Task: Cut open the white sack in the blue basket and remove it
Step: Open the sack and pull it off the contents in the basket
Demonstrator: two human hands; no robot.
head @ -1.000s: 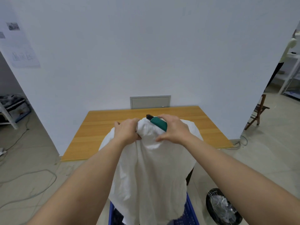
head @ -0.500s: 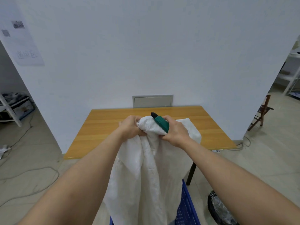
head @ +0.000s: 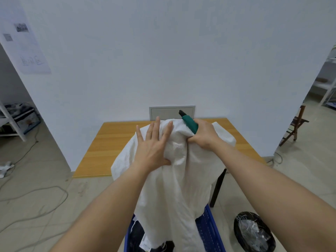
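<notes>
The white sack hangs lifted in front of me, its lower end reaching down into the blue basket at the bottom of the view. My right hand grips the sack's top edge together with a green-handled cutter, whose dark tip points up and left. My left hand lies flat on the sack's upper front, fingers spread and straight. Dark items show inside the basket under the sack.
A wooden table stands against the white wall behind the sack, with a black leg at its right. A black bin lined with clear plastic sits on the floor at the right. Cables trail over the floor at the left.
My left hand has let go of the sack's top and now lies flat with spread fingers on the fabric. The right hand holds sack and cutter higher.
</notes>
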